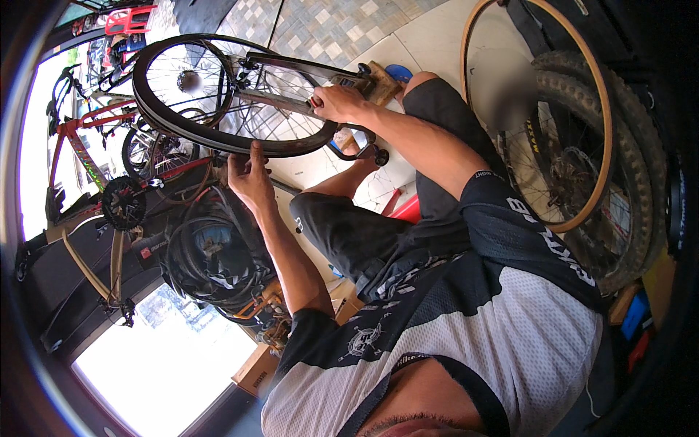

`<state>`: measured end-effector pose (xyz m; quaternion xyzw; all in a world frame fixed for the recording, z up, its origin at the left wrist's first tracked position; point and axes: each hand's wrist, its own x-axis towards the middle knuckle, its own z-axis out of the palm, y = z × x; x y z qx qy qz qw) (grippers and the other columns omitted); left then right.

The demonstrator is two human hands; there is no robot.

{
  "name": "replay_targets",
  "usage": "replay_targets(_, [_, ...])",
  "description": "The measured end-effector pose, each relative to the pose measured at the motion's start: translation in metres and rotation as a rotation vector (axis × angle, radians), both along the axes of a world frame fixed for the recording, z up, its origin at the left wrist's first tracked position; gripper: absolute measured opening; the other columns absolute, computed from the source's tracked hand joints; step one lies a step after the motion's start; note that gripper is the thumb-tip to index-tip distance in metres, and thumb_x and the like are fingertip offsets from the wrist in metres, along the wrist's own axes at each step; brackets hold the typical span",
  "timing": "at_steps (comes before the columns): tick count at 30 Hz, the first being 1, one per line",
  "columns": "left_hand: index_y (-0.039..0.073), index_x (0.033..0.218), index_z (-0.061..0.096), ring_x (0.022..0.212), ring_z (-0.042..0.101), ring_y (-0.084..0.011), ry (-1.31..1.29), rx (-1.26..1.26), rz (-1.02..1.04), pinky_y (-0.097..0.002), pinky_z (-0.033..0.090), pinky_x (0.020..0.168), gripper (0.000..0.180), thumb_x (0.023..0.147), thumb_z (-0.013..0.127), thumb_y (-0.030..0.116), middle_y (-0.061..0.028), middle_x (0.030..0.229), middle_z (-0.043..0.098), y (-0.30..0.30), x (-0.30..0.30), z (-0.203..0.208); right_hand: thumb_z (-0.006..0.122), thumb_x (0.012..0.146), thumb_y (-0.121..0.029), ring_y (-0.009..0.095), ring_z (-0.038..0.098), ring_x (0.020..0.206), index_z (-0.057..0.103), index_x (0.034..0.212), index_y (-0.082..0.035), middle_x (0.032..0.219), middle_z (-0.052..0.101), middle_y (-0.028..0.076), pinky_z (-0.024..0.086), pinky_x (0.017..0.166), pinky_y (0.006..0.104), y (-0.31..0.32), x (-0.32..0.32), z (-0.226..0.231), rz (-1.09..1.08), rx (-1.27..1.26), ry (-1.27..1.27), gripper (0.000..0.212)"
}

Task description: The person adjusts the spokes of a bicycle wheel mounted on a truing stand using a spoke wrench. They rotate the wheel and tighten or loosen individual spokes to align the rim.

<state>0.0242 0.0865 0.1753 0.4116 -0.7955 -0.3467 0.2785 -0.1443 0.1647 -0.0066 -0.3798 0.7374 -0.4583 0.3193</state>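
Observation:
A black-rimmed spoked bicycle wheel [196,136] is mounted in a grey metal wheel stand [273,100], tilted across the upper left. My left hand [251,180] is at the wheel's near edge, thumb up against the rim and the other fingers curled below it. Over by the stand's right part, my right hand [339,104] is closed, with a small red piece showing at its fingers; its exact kind is hard to make out. A wooden block [381,85] lies at the stand's right end, just past that hand.
A tan-rimmed wheel [601,146] and knobby tyres [635,167] lean at the right. A red bicycle frame [80,124] stands at the left, with a crankset [124,203] below it. Coiled black tyres [211,251] hang nearby. A cardboard box [255,370] sits lower down.

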Motion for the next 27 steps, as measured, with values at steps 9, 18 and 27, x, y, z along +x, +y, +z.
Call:
replay_targets(9, [0.003,0.085,0.063,0.062,0.06,-0.0088,-0.03,-0.033,0.024,-0.0233,0.042,0.052,0.034,0.09,0.079,0.032,-0.0025,0.074,0.064,-0.002,0.0,0.004,0.065,0.084,-0.028,0.038,0.069,0.09,0.065,0.1,-0.007,0.092,0.071,0.017,0.052,0.078,0.0475,-0.001,0.001,-0.004,-0.006,-0.01,0.016,0.027])
replay_targets(18, [0.002,0.086,0.064,0.064,0.063,-0.01,-0.036,-0.04,0.016,-0.024,0.045,0.052,0.036,0.091,0.077,0.035,-0.003,0.075,0.065,-0.008,0.001,0.007,0.066,0.083,-0.028,0.038,0.068,0.089,0.065,0.1,-0.006,0.092,0.071,0.018,0.053,0.078,0.0467,-0.001,0.002,-0.003,0.004,-0.007,0.018,0.028])
replay_targets(27, [0.003,0.094,0.062,0.066,0.062,-0.0125,0.405,0.378,0.163,-0.0253,0.047,0.052,0.047,0.101,0.057,0.049,-0.0041,0.077,0.062,-0.027,0.016,-0.026,0.075,0.08,-0.029,0.032,0.069,0.085,0.069,0.093,-0.004,0.088,0.071,0.016,0.052,0.074,0.0416,-0.014,0.011,-0.033,-0.006,-0.03,-0.099,0.029])
